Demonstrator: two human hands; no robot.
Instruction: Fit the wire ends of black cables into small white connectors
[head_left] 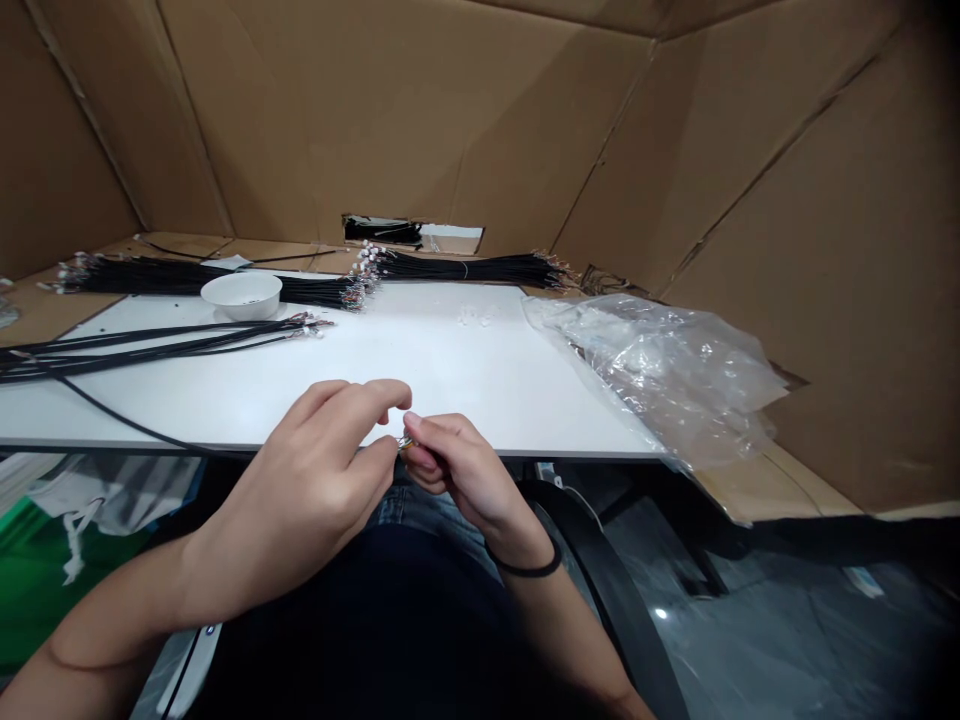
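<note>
Black cable bundles (465, 268) are laid along the far edge of a white board (450, 345), their pale connector ends gathered and turned the same way, seemingly so that the bunches are kept apart and untangled. A looser bunch of cables (150, 345) is spread on the left of the board, and a thin black cable (127, 422) is trailed across it toward the hands, though its end cannot be followed to them. A small metal connector (405, 442) is pinched between the thumb and fingertips of the right hand (454, 465), which is closed around it just above the board's near edge, apparently held low for close work. The left hand (315, 480) is half curled beside it, its thumb (384, 452) at the connector; whether a grip is taken cannot be told. A white bowl (241, 305) is set on the board by the bundles, with only faint specks seen inside. A crumpled clear plastic bag (652, 380) is pushed to the right, against cardboard walls (375, 120)
</note>
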